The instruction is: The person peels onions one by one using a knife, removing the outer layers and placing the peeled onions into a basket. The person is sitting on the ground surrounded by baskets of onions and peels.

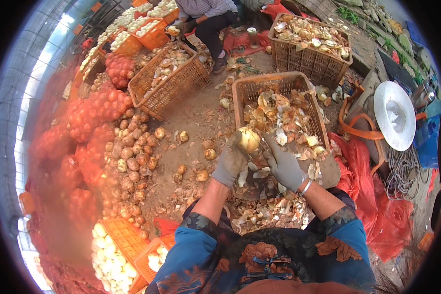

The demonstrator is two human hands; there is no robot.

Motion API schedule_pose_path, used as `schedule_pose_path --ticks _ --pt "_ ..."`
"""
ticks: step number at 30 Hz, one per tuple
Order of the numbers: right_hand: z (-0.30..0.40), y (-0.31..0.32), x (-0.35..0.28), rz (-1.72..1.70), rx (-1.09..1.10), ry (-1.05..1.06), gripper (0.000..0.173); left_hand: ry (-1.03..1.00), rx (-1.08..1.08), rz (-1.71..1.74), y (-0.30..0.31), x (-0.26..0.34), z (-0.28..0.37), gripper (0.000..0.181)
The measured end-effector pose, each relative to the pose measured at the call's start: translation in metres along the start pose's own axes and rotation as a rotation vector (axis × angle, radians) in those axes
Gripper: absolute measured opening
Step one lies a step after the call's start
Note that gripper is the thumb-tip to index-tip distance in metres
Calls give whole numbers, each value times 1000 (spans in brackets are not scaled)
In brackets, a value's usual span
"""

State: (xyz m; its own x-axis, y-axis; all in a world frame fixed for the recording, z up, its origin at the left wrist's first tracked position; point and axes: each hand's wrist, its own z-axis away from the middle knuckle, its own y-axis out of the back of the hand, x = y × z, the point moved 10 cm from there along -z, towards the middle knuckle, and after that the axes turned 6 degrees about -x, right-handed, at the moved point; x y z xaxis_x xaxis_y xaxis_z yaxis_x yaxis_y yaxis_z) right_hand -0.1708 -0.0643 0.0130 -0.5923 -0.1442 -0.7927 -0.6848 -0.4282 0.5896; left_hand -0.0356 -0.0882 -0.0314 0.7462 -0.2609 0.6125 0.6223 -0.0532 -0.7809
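A partly peeled onion (248,140) is held in my left hand (230,161), which wears a grey work glove. It sits above the near edge of a brown plastic crate (239,101). Just right of the onion is my gloved right hand (284,163), its fingers curled and pointing toward it. Whether a small tool is in those fingers cannot be made out. Loose onion skins (275,110) fill much of the crate. More peelings (279,213) lie below my hands, between my legs.
Unpeeled onions (132,147) are heaped on the ground at left, beside red mesh sacks (95,110). Orange crates (123,242) of peeled onions stand lower left. Ahead, another person (209,18) sits by a peelings crate (169,84). A white lid-like disc (394,115) stands at right.
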Motion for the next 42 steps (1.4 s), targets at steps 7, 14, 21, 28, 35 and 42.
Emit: schedule_pose_path --ticks 7,14,21,28,35,42 --pt "-18 -8 3 24 20 102 59 32 -18 63 15 -4 -4 36" --pt "-35 -24 20 -309 107 211 55 22 15 66 12 -4 -4 42" --pt "-26 -20 4 -990 -177 -166 47 -58 -8 -12 -7 14 2 53" --pt "-23 4 -11 -1077 -234 12 52 -47 -157 -39 -21 14 -3 65" --pt "-24 4 14 -859 -46 -61 54 2 -110 -147 -10 8 -5 53" --pt "-24 -11 11 -1010 -43 -60 53 54 75 -92 15 3 -3 33"
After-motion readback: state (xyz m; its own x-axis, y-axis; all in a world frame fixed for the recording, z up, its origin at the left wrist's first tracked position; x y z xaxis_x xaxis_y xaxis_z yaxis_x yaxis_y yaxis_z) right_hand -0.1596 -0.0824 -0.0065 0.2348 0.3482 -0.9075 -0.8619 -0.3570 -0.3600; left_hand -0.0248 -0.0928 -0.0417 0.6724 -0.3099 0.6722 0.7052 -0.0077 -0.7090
